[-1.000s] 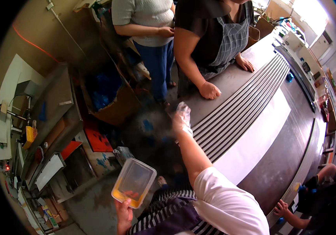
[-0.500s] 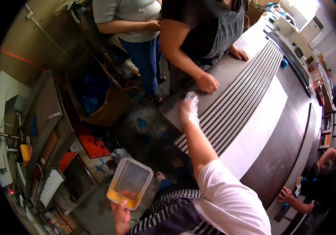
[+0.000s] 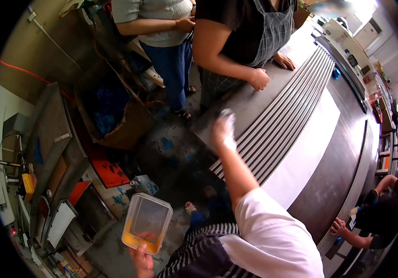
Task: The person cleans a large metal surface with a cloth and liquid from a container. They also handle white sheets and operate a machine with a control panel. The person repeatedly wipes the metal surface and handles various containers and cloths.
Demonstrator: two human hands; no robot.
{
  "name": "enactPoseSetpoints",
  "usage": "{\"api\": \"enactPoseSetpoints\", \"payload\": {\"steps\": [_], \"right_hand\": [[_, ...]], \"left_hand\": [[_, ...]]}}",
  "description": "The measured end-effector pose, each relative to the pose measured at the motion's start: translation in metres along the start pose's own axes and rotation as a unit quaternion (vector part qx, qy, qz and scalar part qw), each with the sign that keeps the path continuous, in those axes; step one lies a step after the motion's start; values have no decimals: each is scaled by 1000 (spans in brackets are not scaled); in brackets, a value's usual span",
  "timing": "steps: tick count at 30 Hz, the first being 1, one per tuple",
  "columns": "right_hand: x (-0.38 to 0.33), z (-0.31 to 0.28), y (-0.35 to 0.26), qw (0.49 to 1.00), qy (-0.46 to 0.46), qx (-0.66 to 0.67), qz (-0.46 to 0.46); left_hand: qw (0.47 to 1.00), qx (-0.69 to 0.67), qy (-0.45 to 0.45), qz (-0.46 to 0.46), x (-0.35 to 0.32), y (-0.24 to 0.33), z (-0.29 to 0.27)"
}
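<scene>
My left hand [image 3: 142,260] grips the lower edge of a clear rectangular plastic tub [image 3: 151,214], tilted so that orange-yellow liquid gathers at its low end. Its fingers partly show through the wall. My right arm reaches forward, and my right hand [image 3: 223,134] is closed around a crumpled, translucent whitish wad [image 3: 227,116]; whether it is film or cloth I cannot tell. That hand is over the near-left part of the table [image 3: 257,104], beside the near ends of several long parallel metal rods [image 3: 291,113]. A white sheet [image 3: 311,147] lies along the rods' right side.
Across the table's left edge a person in a checked apron [image 3: 273,34] rests both hands near the rods. Another person in a grey top [image 3: 157,28] stands behind. At right, a person's hand [image 3: 339,227] touches a second rod bundle [image 3: 353,197]. A cardboard box [image 3: 127,125] stands left.
The tub has shifted slightly left and down with my left hand. My right hand has barely moved. The aproned person's nearer hand has drawn up and away from mine.
</scene>
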State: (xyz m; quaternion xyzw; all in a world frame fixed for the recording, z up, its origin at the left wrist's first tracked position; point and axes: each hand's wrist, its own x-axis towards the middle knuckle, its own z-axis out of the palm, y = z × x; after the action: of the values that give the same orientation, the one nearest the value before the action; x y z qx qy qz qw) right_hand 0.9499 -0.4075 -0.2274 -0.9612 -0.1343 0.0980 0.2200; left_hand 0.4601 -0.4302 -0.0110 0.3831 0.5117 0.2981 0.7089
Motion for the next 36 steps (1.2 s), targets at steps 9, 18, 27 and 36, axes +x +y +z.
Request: {"api": "enactPoseSetpoints", "payload": {"steps": [9,18,27,36], "right_hand": [[8,-66,9,995,-78,-60,11],[14,6,11,919,-149,-281,-232],[-269,63,-51,870,-377,167,-269],[-449,29,-88,558,-778,267,-114]], "left_hand": [[999,-14,29,7,-16,4,-17],[999,-27,42,20,-24,-3,-14],[990,-92,98,51,-88,-20,-67],[948,-167,256,92,-194,-75,-221]]}}
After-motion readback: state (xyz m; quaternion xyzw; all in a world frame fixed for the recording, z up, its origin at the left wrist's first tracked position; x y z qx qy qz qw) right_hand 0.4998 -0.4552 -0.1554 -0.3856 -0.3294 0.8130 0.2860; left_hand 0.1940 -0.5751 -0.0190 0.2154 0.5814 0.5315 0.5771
